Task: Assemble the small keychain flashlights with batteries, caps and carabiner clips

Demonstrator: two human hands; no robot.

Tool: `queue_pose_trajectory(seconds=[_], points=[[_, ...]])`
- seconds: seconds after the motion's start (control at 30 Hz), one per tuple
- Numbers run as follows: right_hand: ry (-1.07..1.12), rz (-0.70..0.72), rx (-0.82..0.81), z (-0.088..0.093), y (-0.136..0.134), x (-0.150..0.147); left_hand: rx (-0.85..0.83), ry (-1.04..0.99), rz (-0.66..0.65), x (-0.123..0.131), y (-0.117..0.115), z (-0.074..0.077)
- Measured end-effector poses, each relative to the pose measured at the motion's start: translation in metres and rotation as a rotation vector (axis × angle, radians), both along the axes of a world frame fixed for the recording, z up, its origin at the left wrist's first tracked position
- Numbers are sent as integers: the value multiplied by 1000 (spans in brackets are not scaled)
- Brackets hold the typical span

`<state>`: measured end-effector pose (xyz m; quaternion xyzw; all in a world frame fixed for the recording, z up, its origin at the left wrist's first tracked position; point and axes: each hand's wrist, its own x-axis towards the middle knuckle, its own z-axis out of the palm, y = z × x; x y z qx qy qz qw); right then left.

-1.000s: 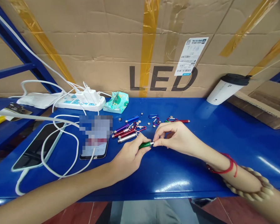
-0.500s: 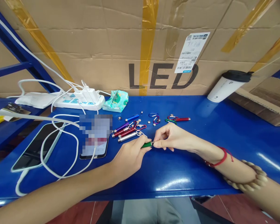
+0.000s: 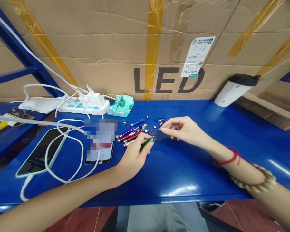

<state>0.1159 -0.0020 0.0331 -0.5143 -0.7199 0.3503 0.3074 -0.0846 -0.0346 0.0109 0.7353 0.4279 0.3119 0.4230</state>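
Observation:
My left hand (image 3: pixel 132 154) is closed around a small green flashlight (image 3: pixel 147 142), whose silver end sticks out past the thumb and points up to the right. To the right, my right hand (image 3: pixel 177 128) hovers low over the table with thumb and index finger pinched together; whatever sits between the tips is too small to make out. Just past those fingertips lie a blue carabiner (image 3: pixel 159 119) and a button cell (image 3: pixel 155 127). Left of them are a blue flashlight (image 3: pixel 137 122), a purple one (image 3: pixel 127 132) and red ones (image 3: pixel 123 137). A silver flashlight (image 3: pixel 127 144) is partly behind my left hand.
Two phones, one dark (image 3: pixel 42 151) and one lit (image 3: pixel 103 154), lie on the left among white cables (image 3: pixel 81 145). A power strip (image 3: pixel 84 108) and a tissue pack (image 3: pixel 120 105) stand behind. A lidded cup (image 3: pixel 233 90) is at back right, before a large carton (image 3: pixel 106 48).
My hands have separated: the right one left the green flashlight's end and moved up toward the small parts. The left hand tilted the flashlight upward and shifted slightly left.

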Motion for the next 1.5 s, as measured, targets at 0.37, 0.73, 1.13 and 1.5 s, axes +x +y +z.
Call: queue_pose_trajectory(seconds=[0.37, 0.73, 1.13, 1.5], points=[[-590, -108, 453, -11, 13, 16, -115, -105, -9, 0, 1, 0], [-867, -234, 325, -1, 21, 48, -241, -181, 12, 0, 0, -2], [-871, -250, 4, 8, 21, 54, -267, -205, 33, 1, 2, -5], [-798, -198, 96, 4, 23, 52, -267, -198, 33, 0, 1, -5]])
